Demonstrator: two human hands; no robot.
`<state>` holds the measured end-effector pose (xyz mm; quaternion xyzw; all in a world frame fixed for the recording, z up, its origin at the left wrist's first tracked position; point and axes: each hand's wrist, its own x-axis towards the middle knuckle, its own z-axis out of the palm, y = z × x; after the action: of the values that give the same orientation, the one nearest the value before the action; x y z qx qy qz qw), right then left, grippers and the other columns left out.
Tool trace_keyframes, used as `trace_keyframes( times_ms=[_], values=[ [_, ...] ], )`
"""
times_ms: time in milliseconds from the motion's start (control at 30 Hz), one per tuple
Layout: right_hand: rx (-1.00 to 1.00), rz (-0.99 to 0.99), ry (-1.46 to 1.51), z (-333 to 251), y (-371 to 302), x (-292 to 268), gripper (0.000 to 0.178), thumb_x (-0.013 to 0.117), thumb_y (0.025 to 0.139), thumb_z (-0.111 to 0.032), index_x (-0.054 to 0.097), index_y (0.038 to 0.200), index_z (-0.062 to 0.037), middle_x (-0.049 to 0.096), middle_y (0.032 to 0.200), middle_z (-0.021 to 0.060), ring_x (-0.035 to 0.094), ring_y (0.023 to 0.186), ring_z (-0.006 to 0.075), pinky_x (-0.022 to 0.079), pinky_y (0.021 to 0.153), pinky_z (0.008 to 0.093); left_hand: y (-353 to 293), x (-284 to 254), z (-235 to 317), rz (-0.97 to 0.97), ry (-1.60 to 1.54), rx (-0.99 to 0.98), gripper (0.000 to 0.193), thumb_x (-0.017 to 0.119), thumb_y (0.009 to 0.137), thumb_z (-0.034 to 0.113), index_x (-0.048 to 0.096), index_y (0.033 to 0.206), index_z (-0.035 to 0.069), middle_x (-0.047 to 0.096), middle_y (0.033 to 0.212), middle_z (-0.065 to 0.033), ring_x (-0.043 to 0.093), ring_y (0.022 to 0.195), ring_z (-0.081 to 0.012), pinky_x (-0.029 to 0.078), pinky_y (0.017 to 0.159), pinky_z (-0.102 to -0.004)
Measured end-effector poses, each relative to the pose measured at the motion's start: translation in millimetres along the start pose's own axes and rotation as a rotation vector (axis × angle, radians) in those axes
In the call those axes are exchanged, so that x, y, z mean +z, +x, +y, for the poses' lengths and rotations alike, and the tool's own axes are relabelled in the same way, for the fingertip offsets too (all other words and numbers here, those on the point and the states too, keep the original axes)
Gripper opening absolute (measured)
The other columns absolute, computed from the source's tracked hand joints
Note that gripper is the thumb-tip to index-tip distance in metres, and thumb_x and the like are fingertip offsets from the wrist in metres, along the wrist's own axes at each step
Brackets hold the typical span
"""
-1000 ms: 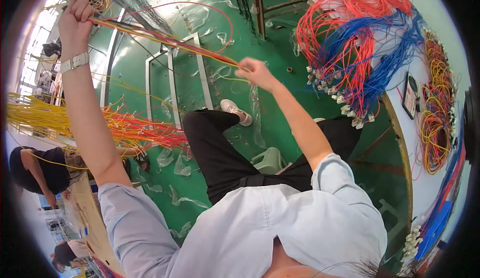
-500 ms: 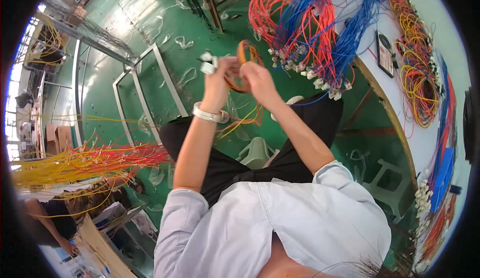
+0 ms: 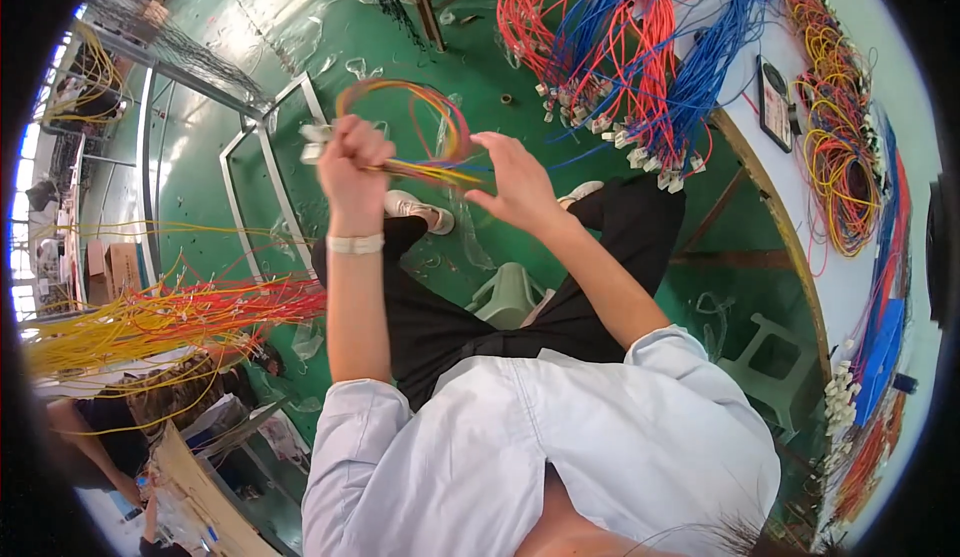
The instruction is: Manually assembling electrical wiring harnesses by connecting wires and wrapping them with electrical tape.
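- Head view: left hand is a closed fist round a wire bundle of yellow, red and orange strands.
- Bundle position: in the left grip and to its right; part arches above the fist in a loose loop, part runs sideways toward the right hand. Blurred.
- White connectors stick out just left of the fist.
- Right hand: fingers extended and spread, grasping nothing visible. Fingertips lie close beside the loop; contact cannot be told.
- Step in hand (judgement): gathering the bundle into a coil, left hand as anchor, right hand guiding the loop.
- Next move (judgement): calls for the right fingers to catch the loose run and lay it against the loop, with the left fist kept firm. A slack left grip could let strands spring apart.
- Well right of the grip: red wires and blue wires, then coiled wires on the table.
- Left of and below the grip: yellow-and-red wires.
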<state>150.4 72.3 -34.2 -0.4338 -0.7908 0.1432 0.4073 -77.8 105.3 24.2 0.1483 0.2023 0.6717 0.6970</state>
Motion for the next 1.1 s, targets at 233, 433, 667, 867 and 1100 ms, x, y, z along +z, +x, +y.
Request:
trace_keyframes(
  times_ms=[233,433,667,867,1100],
  values=[
    [0.139,-0.246,0.066,44,-37,38,0.114,0.083,0.061,-0.045,0.019,0.145,-0.0028,0.026,0.148,0.0216,0.029,0.136,0.0353,0.028,0.111,0.0425,-45,-2,125,-0.095,0.086,0.318,0.018,0.039,0.097,0.012,0.041,0.079,0.009,0.023,0.059,0.0064,0.020,0.047,-0.0052,0.021,0.044,-0.0232],
    [0.029,-0.346,0.349,0,-2,96,0.129,0.084,0.057,-0.051,0.007,0.147,-0.0007,0.013,0.153,0.0215,0.016,0.141,0.0349,0.016,0.115,0.0429,-67,31,152,-0.247,0.052,0.380,0.021,0.037,0.098,0.012,0.039,0.077,0.009,0.023,0.060,0.0057,0.021,0.047,-0.0054,0.023,0.046,-0.0231],
    [0.158,-0.467,0.567,-50,29,167,0.119,0.085,0.059,-0.046,0.017,0.146,0.0002,0.035,0.142,0.0250,0.036,0.132,0.0360,0.030,0.108,0.0383,-69,85,165,-0.282,0.113,0.463,0.022,0.040,0.096,0.009,0.039,0.074,0.009,0.024,0.059,0.0057,0.021,0.048,-0.0063,0.023,0.048,-0.0232],
    [0.163,-0.561,0.782,-42,28,163,0.050,0.079,0.072,-0.035,0.062,0.105,-0.0013,0.065,0.095,0.0058,0.061,0.092,0.0164,0.046,0.086,0.0301,-69,111,164,-0.349,0.163,0.463,0.021,0.039,0.095,0.007,0.038,0.074,0.007,0.025,0.059,0.0051,0.022,0.050,-0.0066,0.023,0.049,-0.0238],
    [0.707,-0.775,1.480,15,-8,99,0.030,0.061,0.091,-0.031,0.056,0.073,-0.0078,0.046,0.055,-0.0042,0.047,0.049,0.0064,0.044,0.052,0.0240,-52,95,219,-0.279,0.215,0.403,0.025,0.041,0.092,0.004,0.035,0.069,0.011,0.023,0.056,0.0058,0.022,0.046,-0.0070,0.023,0.046,-0.0236]
  ],
)
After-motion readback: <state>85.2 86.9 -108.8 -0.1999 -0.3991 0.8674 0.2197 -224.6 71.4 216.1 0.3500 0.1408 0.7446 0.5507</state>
